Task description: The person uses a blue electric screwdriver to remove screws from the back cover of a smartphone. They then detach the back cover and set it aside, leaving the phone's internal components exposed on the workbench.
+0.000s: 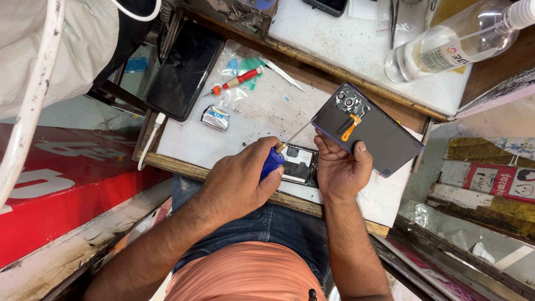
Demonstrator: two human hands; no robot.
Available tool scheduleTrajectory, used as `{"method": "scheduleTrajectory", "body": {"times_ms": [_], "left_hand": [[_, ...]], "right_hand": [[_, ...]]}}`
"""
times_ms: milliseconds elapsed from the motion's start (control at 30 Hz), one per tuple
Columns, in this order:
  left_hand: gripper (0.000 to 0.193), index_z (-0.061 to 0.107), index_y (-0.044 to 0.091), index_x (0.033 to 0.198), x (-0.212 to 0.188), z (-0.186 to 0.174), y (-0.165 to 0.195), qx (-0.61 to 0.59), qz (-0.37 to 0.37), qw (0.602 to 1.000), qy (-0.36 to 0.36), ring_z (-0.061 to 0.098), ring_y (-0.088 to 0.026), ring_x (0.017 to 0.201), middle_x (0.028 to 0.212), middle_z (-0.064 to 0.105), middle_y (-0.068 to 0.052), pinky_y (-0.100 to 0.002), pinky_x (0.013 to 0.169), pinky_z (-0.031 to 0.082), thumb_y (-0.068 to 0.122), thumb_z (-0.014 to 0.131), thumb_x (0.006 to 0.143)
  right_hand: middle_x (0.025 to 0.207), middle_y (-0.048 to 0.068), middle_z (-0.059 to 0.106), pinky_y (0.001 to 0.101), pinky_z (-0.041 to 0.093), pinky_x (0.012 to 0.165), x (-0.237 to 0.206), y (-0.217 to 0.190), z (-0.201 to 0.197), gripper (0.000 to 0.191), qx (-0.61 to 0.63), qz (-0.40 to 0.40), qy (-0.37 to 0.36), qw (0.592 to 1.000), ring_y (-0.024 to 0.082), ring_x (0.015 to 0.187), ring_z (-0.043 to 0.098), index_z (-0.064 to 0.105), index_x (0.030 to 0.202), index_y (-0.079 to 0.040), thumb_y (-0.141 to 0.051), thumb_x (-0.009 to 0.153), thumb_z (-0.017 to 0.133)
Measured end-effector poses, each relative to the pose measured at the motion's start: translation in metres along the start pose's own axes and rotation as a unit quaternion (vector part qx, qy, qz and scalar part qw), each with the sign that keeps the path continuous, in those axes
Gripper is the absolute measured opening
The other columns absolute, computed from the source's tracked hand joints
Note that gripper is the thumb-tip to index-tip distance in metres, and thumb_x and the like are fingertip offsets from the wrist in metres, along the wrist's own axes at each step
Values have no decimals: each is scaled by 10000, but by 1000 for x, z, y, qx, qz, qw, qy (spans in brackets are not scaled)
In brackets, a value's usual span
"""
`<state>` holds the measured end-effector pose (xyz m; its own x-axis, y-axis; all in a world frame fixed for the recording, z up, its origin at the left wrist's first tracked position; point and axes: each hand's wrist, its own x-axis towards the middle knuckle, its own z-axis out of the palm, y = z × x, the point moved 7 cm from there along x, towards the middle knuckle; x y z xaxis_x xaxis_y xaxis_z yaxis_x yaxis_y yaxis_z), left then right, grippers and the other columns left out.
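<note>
Starting at the left of the head view, I see a white cable (30, 106) curving down past a striped cloth, and below it a red board. On the white work mat (256, 120) lies a dark phone (184, 69) face up near the mat's left edge, with a white plug and cord (151, 139) beside its lower corner. Next comes a small crumpled silver pouch (215, 117), and above it a red-handled screwdriver (237, 81) resting on clear plastic wrapping, with light tweezers (283, 73) just to its right.

My left hand (239, 181) is closed around a blue-handled screwdriver (273, 161), its thin shaft pointing up and right toward the phone back cover (379, 136). Under the two hands, on the mat's near edge, lies an opened phone body (300, 164), its insides showing.

My right hand (341, 170) grips the dark back cover by its lower edge, thumb on the inner face, holding it tilted above the mat. An orange flex strip (351, 127) hangs from the camera cut-outs near its upper end.

Farther right, on a second white pad, a clear spray bottle (446, 47) lies on its side, partly filled with clear liquid
</note>
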<state>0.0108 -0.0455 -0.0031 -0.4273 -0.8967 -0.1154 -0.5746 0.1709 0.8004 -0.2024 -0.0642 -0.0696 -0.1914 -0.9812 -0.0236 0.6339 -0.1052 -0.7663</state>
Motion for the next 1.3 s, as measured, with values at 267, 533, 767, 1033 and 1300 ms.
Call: {"method": "scheduleTrajectory", "body": {"times_ms": [267, 533, 767, 1033, 1300], "left_hand": [[529, 404, -1, 1379, 5, -2, 2, 28, 3, 999, 19, 763, -333, 913, 1191, 675, -238, -417, 666, 650, 272, 618, 980], [546, 396, 0, 1387, 6, -3, 2, 45, 0, 999, 18, 763, -340, 897, 1177, 672, -245, -421, 656, 652, 277, 622, 975], [537, 402, -8, 1380, 4, -4, 2, 52, 17, 998, 33, 770, -335, 869, 1168, 680, -240, -412, 633, 652, 257, 632, 973], [539, 413, -12, 1370, 4, -7, 2, 62, 21, 997, 37, 769, -335, 848, 1134, 682, -249, -410, 620, 652, 260, 646, 968], [531, 439, 2, 1350, -2, -13, 1, 83, 30, 995, 43, 768, -340, 853, 1124, 690, -237, -427, 639, 647, 260, 670, 947]], "right_hand": [[1174, 254, 724, 450, 620, 984, 0, 1, 1, 487, 2, 8, 3, 1000, 367, 1126, 732, 572, 1341, 82, -309, 1059, 504], [1180, 258, 722, 445, 618, 988, 0, 0, 1, 490, -2, 7, 0, 1000, 364, 1138, 731, 569, 1343, 85, -315, 1071, 497], [1175, 255, 725, 443, 621, 981, 1, 1, 0, 489, 1, 9, 2, 1000, 362, 1129, 733, 573, 1342, 79, -314, 1061, 499], [1163, 264, 725, 448, 625, 970, 0, 1, -1, 491, -1, 6, 5, 1000, 368, 1112, 737, 574, 1338, 90, -311, 1060, 519], [1163, 261, 727, 456, 628, 966, 0, 0, 0, 478, 2, 3, 1, 1000, 373, 1111, 738, 583, 1327, 90, -302, 1060, 527]]}}
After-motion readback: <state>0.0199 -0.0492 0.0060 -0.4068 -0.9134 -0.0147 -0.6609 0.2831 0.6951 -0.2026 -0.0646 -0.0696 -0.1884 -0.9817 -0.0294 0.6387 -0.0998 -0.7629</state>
